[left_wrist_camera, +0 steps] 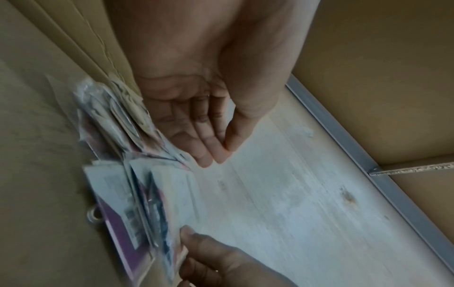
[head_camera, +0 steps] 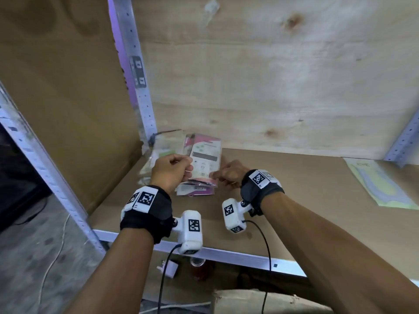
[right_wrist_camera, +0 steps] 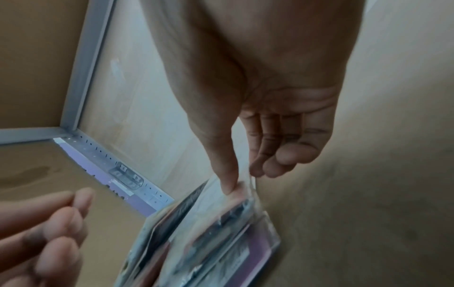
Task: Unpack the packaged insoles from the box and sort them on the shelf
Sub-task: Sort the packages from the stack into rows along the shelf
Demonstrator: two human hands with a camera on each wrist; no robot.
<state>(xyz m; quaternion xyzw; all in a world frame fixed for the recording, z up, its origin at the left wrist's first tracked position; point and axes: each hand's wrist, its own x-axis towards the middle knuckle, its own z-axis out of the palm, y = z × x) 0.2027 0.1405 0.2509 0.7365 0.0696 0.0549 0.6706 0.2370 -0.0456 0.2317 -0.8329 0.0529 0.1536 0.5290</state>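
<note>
A pink-and-white insole packet (head_camera: pixel 205 157) is tilted up over a pink pile of packets (head_camera: pixel 197 189) in the shelf's back left corner. My right hand (head_camera: pixel 226 175) pinches its lower right corner; the right wrist view shows the thumb and fingers of that hand (right_wrist_camera: pixel 243 178) on the clear wrapper of the packet (right_wrist_camera: pixel 221 223). My left hand (head_camera: pixel 172 171) is at the packet's left edge. Its fingers (left_wrist_camera: pixel 211 147) lie fairly straight beside the packets (left_wrist_camera: pixel 147 203) and hold nothing. A second, greenish pile (head_camera: pixel 158 159) leans in the corner behind.
The shelf board (head_camera: pixel 294 200) is brown cardboard with a metal front rail (head_camera: pixel 226 252). A flat green-and-blue sheet (head_camera: pixel 381 186) lies at the far right. A perforated metal upright (head_camera: pixel 140 87) and a cardboard side panel (head_camera: pixel 68 109) close the left. A cardboard box (head_camera: pixel 260 300) sits below.
</note>
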